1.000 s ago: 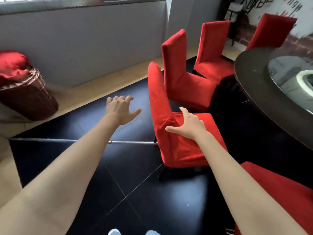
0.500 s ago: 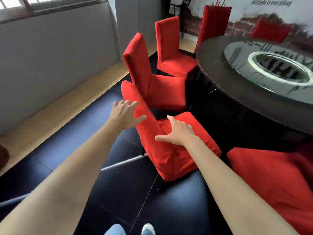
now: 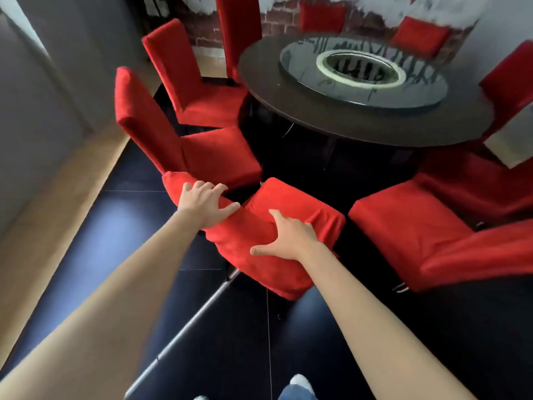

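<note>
Red-covered chair (image 3: 291,203) stands at centre frame, its seat facing the round dark counter (image 3: 288,111). Both hands clasp the top of its backrest. The left hand (image 3: 206,204) curls its fingers over one end and the right hand (image 3: 288,236) wraps the other, thumb splayed, probably to steer the chair inward. The left neighbour chair (image 3: 213,157) and right neighbour chair (image 3: 409,226) leave only a narrow gap.
</note>
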The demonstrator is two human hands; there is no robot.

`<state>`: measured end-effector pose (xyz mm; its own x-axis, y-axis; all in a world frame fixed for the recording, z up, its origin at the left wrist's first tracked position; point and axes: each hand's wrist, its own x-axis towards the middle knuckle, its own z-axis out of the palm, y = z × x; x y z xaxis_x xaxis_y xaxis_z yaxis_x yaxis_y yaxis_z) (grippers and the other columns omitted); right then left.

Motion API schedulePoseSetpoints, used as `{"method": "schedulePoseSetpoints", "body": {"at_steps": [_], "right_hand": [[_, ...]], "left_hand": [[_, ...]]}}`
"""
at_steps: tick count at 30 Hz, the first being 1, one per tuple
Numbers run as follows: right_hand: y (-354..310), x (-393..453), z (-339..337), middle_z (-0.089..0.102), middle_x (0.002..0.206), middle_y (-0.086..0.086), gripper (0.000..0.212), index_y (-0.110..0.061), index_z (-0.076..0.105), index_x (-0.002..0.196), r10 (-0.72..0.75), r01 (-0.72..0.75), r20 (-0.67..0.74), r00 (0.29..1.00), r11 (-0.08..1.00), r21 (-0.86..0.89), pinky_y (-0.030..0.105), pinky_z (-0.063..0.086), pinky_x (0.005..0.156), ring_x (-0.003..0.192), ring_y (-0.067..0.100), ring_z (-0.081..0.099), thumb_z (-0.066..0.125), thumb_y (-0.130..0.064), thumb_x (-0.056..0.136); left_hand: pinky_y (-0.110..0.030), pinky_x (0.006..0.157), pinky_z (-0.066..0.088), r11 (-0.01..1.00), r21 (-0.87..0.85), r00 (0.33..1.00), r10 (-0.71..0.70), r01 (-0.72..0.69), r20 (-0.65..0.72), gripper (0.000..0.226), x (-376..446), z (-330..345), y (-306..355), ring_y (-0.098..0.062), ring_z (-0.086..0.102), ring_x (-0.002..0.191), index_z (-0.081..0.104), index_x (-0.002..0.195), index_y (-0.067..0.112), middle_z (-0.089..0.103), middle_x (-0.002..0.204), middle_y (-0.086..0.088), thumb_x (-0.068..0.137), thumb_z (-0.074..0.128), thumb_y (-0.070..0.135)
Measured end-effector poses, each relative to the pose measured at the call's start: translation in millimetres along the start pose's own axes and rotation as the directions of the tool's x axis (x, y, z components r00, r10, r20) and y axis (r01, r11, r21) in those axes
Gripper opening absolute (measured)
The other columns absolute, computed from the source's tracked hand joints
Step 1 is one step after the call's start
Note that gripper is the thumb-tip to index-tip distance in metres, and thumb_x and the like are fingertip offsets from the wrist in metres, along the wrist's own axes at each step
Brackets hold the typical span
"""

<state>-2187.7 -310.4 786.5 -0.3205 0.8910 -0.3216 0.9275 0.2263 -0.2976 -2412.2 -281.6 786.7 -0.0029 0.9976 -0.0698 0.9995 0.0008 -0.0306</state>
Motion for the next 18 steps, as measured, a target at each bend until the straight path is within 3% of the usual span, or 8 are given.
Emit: {"method": "schedulePoseSetpoints", "body": {"at_steps": [5,10,13,18], "right_hand": [[-2.7,-19.4,23.0,0.060,0.124,0.002,0.105,-0.024,0.029,0.142,0.103,-0.137,-0.214,0.971,0.979,-0.150,0.043,0.042,0.091,0.113,0.027,0.057,0.063,-0.081,0.060],[1.4,-21.8,28.6,0.065,0.107,-0.001,0.090,-0.024,0.044,0.129,0.193,-0.249,-0.301,0.934,0.956,-0.157,0.036,0.044,0.073,0.097,0.025,0.063,0.065,-0.079,0.061],[2.2,-17.9,28.6,0.065,0.095,-0.005,0.079,-0.024,0.052,0.118,0.166,-0.237,-0.338,0.926,0.954,-0.181,0.031,0.041,0.063,0.086,0.021,0.064,0.063,-0.079,0.062],[8.9,-12.7,32.4,0.066,0.086,-0.006,0.074,-0.023,0.056,0.112,0.088,-0.202,-0.400,0.912,0.946,-0.253,0.029,0.037,0.058,0.080,0.020,0.065,0.059,-0.080,0.064]], "left_hand": [[-0.047,0.105,0.025,0.994,-0.013,0.993,0.106,-0.105,0.047,0.077,17.4,7.8,-4.5,-0.028,0.045,0.127,0.043,0.140,0.028,0.059,0.129,-0.007,0.084,0.022,0.076],[-0.046,0.104,0.027,0.985,0.007,0.982,0.171,-0.172,0.074,0.079,30.0,10.3,-8.7,-0.030,0.053,0.117,0.046,0.137,0.028,0.067,0.117,-0.007,0.083,0.015,0.078],[-0.044,0.099,0.030,0.981,0.014,0.980,0.195,-0.196,0.034,0.082,30.9,12.0,-12.7,-0.029,0.056,0.110,0.050,0.133,0.028,0.070,0.105,-0.005,0.081,0.012,0.078],[-0.039,0.093,0.033,0.983,0.007,0.983,0.183,-0.183,-0.012,0.080,33.0,13.0,-13.7,-0.025,0.060,0.099,0.063,0.117,0.028,0.070,0.086,0.000,0.080,0.014,0.079]]}}
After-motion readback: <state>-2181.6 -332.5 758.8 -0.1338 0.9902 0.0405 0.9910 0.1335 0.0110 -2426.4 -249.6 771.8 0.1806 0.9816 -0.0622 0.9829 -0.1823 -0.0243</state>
